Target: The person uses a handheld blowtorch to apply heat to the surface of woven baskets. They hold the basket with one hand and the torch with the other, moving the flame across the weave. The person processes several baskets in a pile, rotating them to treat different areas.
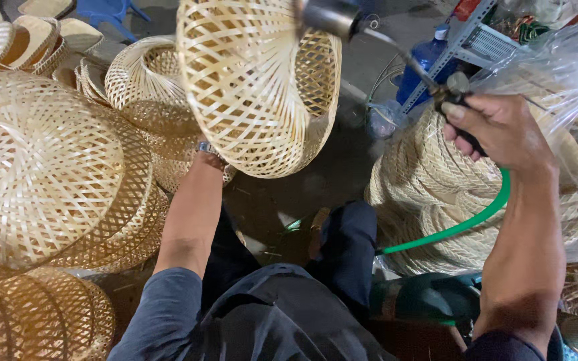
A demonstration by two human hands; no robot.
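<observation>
Your left hand (217, 159) is mostly hidden behind the woven bamboo shade (255, 80) you hold up in front of you; only the wrist with its watch shows, so you cannot tell how the fingers close, though the shade plainly hangs from that hand. Your right hand (496, 127) is closed around the grip of a torch wand (396, 50), thumb near the valve, with the metal nozzle pointing at the shade's upper right rim. A green hose (466, 224) runs from the grip down past your knee toward a dark green cylinder (429, 297) near your right side.

As a judgement, you are partway through a batch: many similar shades lie stacked on the left (48, 167) and another pile sits on the right under clear plastic sheeting (556, 87). Which pile is finished, the picture does not show. No flame is visible at the nozzle.
</observation>
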